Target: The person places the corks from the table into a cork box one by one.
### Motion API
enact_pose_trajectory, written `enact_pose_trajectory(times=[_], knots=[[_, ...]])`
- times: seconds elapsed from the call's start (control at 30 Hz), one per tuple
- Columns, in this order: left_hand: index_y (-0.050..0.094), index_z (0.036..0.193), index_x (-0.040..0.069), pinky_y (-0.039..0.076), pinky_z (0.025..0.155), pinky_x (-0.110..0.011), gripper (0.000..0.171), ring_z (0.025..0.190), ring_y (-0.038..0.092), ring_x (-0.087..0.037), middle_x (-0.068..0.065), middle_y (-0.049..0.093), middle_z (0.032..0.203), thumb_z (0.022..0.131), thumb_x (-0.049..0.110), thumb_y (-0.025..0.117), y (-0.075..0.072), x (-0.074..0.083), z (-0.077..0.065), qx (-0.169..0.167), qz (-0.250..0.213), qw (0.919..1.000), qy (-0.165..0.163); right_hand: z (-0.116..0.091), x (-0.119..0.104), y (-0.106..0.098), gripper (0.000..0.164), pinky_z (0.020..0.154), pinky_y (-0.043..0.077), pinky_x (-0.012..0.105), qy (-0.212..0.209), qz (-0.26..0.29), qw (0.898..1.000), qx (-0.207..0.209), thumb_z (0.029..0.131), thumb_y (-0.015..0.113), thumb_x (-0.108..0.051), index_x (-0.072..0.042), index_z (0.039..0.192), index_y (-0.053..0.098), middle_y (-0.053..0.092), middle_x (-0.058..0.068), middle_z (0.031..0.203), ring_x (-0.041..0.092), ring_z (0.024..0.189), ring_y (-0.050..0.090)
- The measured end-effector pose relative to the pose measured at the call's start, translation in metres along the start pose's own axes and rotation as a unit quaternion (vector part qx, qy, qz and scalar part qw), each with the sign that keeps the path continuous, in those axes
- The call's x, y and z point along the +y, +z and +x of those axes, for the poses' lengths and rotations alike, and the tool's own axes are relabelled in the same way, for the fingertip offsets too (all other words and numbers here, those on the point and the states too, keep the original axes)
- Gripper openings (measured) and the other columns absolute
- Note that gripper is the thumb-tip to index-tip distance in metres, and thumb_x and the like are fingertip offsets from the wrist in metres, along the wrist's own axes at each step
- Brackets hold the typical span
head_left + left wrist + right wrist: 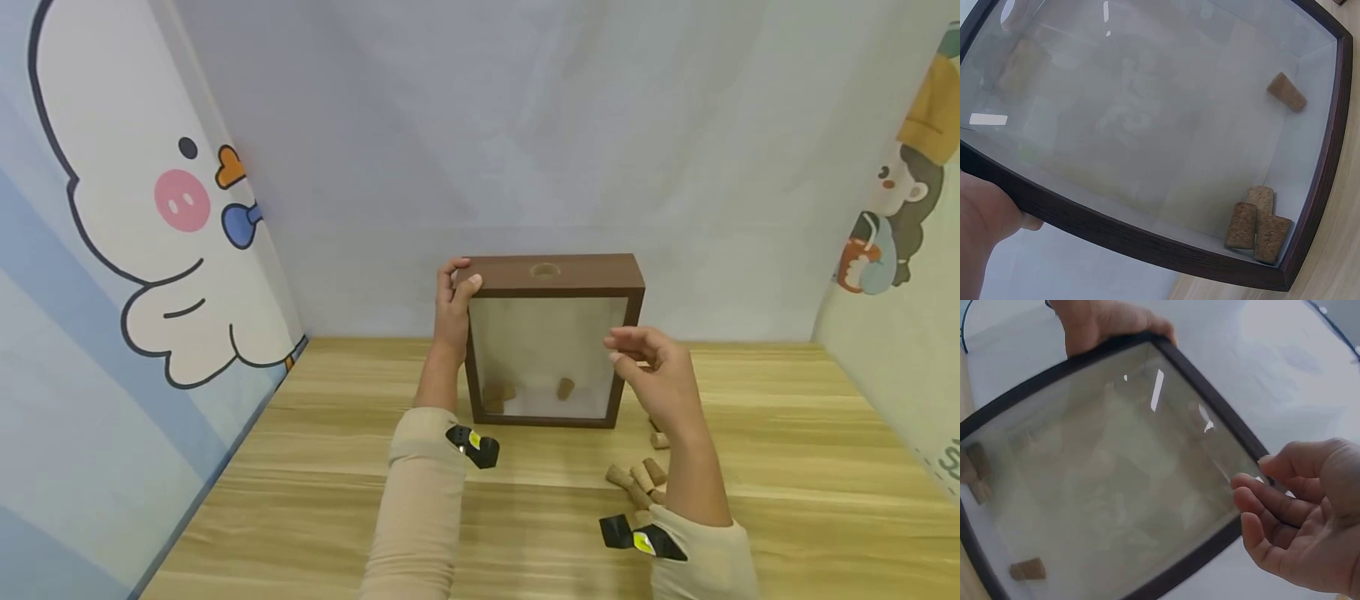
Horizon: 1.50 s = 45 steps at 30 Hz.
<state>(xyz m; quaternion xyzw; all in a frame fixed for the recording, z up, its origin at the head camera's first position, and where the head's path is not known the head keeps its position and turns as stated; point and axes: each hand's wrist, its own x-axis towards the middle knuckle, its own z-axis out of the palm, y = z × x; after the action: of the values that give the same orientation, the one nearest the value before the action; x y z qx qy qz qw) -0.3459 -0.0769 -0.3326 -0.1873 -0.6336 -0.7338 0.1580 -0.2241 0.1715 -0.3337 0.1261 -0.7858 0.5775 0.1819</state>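
A dark brown box frame (592,272) with a clear front pane stands upright on the table, a round hole (545,270) in its top. My left hand (453,302) grips its upper left corner, thumb on the top face. Inside, one cork stopper (1286,92) lies by itself on the bottom, while a cluster of cork stoppers (1241,226) sits in the lower left corner. My right hand (660,375) hovers in front of the frame's right side, fingers loosely bent. In the right wrist view its thumb and fingers are apart and nothing shows between them.
Several loose corks (645,479) lie on the wood-grain table (315,492), partly hidden by my right forearm. Another cork (659,440) lies closer to the box. Behind the box hangs a pale backdrop (525,150), with printed cartoon panels on both sides.
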Motion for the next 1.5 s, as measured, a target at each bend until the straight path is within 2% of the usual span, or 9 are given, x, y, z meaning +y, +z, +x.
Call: enact_pose_trajectory(times=[0.13, 0.3, 0.4, 0.63, 0.7, 0.83, 1.07, 1.37, 1.5], knots=[[0.038, 0.122, 0.015, 0.023, 0.098, -0.043, 0.043, 0.115, 0.037, -0.021, -0.002, 0.031, 0.136, 0.084, 0.032, 0.049, -0.001, 0.000, -0.001, 0.004, 0.004, 1.0000, -0.004, -0.007, 0.017, -0.011, 0.028, 0.073, 0.045, 0.020, 0.021, -0.018, 0.999, -0.018, 0.092, 0.055, -0.005, 0.005, 0.118, 0.056, 0.060, 0.020, 0.110, 0.011, 0.095, 0.056], [0.038, 0.123, 0.014, 0.022, 0.099, -0.043, 0.044, 0.119, 0.033, -0.020, -0.002, 0.029, 0.137, 0.085, 0.033, 0.049, -0.002, -0.001, -0.001, 0.000, 0.001, 1.0000, -0.009, -0.015, 0.039, -0.030, 0.032, 0.075, 0.044, 0.018, 0.053, -0.040, 0.998, -0.005, 0.092, 0.056, -0.008, 0.005, 0.121, 0.053, 0.057, 0.023, 0.113, 0.009, 0.093, 0.053], [0.036, 0.126, 0.012, 0.021, 0.100, -0.043, 0.045, 0.123, 0.030, -0.020, -0.004, 0.027, 0.139, 0.087, 0.031, 0.049, -0.002, -0.001, -0.001, -0.005, -0.001, 1.0000, -0.008, -0.020, 0.053, -0.041, 0.036, 0.076, 0.043, 0.018, 0.080, -0.061, 0.995, -0.002, 0.093, 0.056, -0.012, 0.005, 0.124, 0.051, 0.055, 0.022, 0.116, 0.013, 0.095, 0.052], [0.032, 0.129, 0.005, 0.019, 0.101, -0.044, 0.045, 0.128, 0.025, -0.024, -0.011, 0.022, 0.144, 0.089, 0.022, 0.045, 0.001, 0.008, -0.001, -0.011, -0.011, 0.9998, -0.013, -0.030, 0.086, -0.058, 0.049, 0.089, 0.039, 0.045, 0.158, -0.069, 0.985, -0.021, 0.093, 0.057, -0.021, 0.005, 0.132, 0.043, 0.044, 0.027, 0.128, 0.038, 0.111, 0.045], [0.032, 0.128, 0.002, 0.019, 0.101, -0.044, 0.045, 0.127, 0.025, -0.025, -0.013, 0.021, 0.144, 0.089, 0.020, 0.044, 0.003, 0.016, -0.004, -0.012, -0.010, 0.9998, -0.012, -0.031, 0.096, -0.059, 0.050, 0.092, 0.036, 0.051, 0.178, -0.064, 0.982, -0.028, 0.093, 0.057, -0.020, 0.006, 0.133, 0.041, 0.041, 0.030, 0.130, 0.042, 0.115, 0.042], [0.032, 0.126, 0.000, 0.021, 0.100, -0.042, 0.043, 0.124, 0.027, -0.025, -0.013, 0.022, 0.141, 0.089, 0.018, 0.043, 0.008, 0.030, -0.010, -0.008, -0.004, 0.9999, -0.011, -0.034, 0.116, -0.058, 0.050, 0.094, 0.034, 0.052, 0.216, -0.066, 0.973, -0.043, 0.092, 0.056, -0.014, 0.007, 0.134, 0.039, 0.037, 0.033, 0.132, 0.046, 0.118, 0.039], [0.032, 0.125, -0.001, 0.020, 0.099, -0.042, 0.043, 0.124, 0.026, -0.025, -0.017, 0.022, 0.142, 0.088, 0.018, 0.044, 0.008, 0.031, -0.012, -0.006, -0.007, 0.9999, -0.008, -0.035, 0.139, -0.048, 0.053, 0.094, 0.033, 0.052, 0.278, -0.073, 0.956, -0.059, 0.091, 0.057, -0.016, 0.010, 0.133, 0.038, 0.037, 0.036, 0.130, 0.048, 0.117, 0.038], [0.031, 0.126, -0.002, 0.020, 0.100, -0.044, 0.045, 0.127, 0.024, -0.028, -0.022, 0.017, 0.145, 0.088, 0.019, 0.043, 0.007, 0.031, -0.011, -0.012, -0.005, 0.9999, -0.005, -0.030, 0.146, -0.040, 0.049, 0.091, 0.035, 0.052, 0.278, -0.145, 0.948, -0.060, 0.089, 0.060, -0.020, 0.014, 0.122, 0.048, 0.052, 0.033, 0.117, 0.046, 0.108, 0.046], [0.031, 0.128, -0.001, 0.020, 0.100, -0.044, 0.047, 0.127, 0.024, -0.027, -0.020, 0.017, 0.146, 0.088, 0.019, 0.044, 0.003, 0.016, -0.005, -0.014, -0.007, 0.9999, -0.004, -0.028, 0.147, -0.038, 0.046, 0.091, 0.033, 0.054, 0.286, -0.166, 0.942, -0.056, 0.088, 0.060, -0.022, 0.013, 0.117, 0.053, 0.052, 0.032, 0.117, 0.048, 0.109, 0.045]])
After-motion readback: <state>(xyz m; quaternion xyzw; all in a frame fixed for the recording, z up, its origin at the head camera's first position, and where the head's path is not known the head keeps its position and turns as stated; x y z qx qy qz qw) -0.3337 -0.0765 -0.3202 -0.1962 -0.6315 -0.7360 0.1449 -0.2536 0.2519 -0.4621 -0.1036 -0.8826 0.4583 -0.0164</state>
